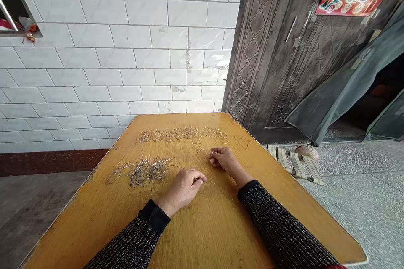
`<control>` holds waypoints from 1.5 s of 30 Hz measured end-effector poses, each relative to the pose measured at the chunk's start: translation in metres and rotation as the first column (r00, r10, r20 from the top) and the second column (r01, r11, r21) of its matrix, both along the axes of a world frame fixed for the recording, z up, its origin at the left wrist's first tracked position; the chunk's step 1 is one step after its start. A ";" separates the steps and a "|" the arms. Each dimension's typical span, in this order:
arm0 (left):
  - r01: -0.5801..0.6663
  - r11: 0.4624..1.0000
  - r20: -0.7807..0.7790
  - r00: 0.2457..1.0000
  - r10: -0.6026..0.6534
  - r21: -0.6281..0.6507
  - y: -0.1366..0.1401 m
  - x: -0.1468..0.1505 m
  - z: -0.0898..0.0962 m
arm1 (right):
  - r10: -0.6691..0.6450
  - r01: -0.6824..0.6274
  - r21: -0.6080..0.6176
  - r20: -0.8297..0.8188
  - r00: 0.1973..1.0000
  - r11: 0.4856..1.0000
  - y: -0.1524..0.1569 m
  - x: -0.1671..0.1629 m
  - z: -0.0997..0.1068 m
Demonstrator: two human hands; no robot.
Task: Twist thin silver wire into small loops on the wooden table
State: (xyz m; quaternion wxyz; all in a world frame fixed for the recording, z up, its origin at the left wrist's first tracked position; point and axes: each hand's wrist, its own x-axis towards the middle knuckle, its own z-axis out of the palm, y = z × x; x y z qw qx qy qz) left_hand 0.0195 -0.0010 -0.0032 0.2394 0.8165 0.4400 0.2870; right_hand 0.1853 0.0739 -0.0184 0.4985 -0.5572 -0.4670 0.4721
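My left hand (186, 185) is over the middle of the wooden table (202, 235), its thumb and fingers pinched together; what lies between them is too fine to make out. Just beyond and to the right, my right hand (224, 158) pinches a thin wire (198, 149), which curves in a loose loop left of the fingertips. Left of my left hand lies a pile of coiled thin wires (142, 173), with loose ends sticking up. Farther back, a row of tangled wire loops (183, 133) stretches across the table.
A single bent wire (244, 141) lies near the table's right edge. Behind the table rises a white tiled wall (139, 63). A dark carved door (265, 50) and a grey curtain (350, 80) are at the right. A strapped low stool (296, 164) stands on the floor there.
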 end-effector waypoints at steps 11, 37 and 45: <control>-0.337 0.896 0.166 0.940 0.299 0.290 0.034 -0.045 0.014 | -0.131 -0.109 0.428 0.493 0.860 0.897 -0.012 0.002 0.005; -0.166 0.889 0.071 0.986 0.150 0.427 0.052 -0.011 -0.010 | -0.259 -0.041 0.384 0.693 0.673 0.922 0.022 -0.001 -0.010; -0.198 0.904 0.075 0.980 0.183 0.379 0.051 -0.017 -0.010 | -0.234 -0.027 0.388 0.608 0.759 0.921 0.027 -0.001 -0.010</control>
